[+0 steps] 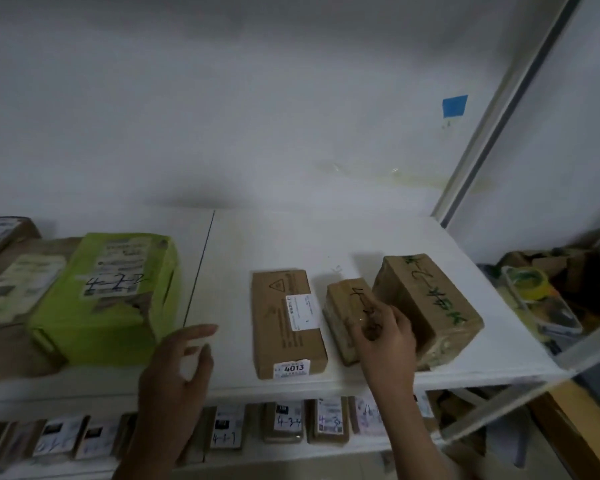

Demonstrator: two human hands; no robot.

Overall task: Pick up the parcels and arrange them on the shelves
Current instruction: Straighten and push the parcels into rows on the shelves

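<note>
Several parcels lie on the white shelf (291,244). A green parcel (118,292) marked 4-2-2 is at the left, and a long brown box (281,327) labelled 4013 lies in the middle. A small brown box (343,306) sits beside a larger brown box (430,299) with green writing. My right hand (388,341) grips the near right end of the small brown box, its fingers wedged against the larger box. My left hand (177,375) hovers empty with relaxed fingers just right of the green parcel's near corner.
Flat parcels (18,289) lie at the far left of the shelf. The lower shelf holds a row of labelled parcels (288,420). A shelf upright (499,116) rises at the right, with a plastic container of clutter (541,306) beyond it.
</note>
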